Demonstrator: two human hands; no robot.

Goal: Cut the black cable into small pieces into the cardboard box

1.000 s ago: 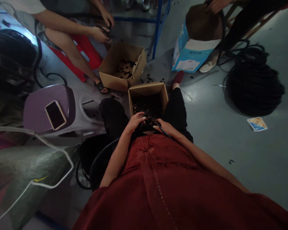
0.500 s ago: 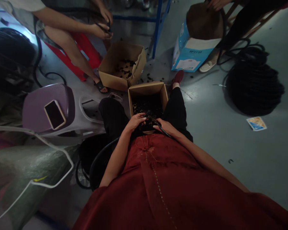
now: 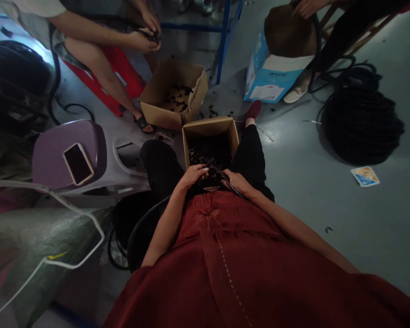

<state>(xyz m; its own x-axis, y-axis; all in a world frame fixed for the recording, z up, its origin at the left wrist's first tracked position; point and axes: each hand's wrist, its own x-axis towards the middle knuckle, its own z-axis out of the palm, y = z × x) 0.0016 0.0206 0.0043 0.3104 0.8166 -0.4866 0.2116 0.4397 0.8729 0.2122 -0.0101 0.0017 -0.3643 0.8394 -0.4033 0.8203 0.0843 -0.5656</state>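
Above the near edge of a cardboard box (image 3: pixel 210 122), both hands are close together over my lap. My left hand (image 3: pixel 194 175) has its fingers pinched on something dark that I cannot make out. Closed around a dark tool with long handles (image 3: pixel 235 190) is my right hand (image 3: pixel 238 181); the tool's front end points toward my left hand. Many small black pieces (image 3: pixel 210 148) lie inside the box between my knees. A black hose (image 3: pixel 146 214) curves beside my left forearm.
A phone (image 3: pixel 78 164) lies on a purple stool (image 3: pixel 48 152) at left. Beyond my box stand another carton (image 3: pixel 162 114) and a blue-white box (image 3: pixel 271 79), with other people's hands near them. A black hose coil (image 3: pixel 362 123) sits at right.
My right hand and the tool's handles have shifted slightly, with the handles looking a little further apart. My left hand is almost unmoved. The other person's hands at upper left have moved slightly.
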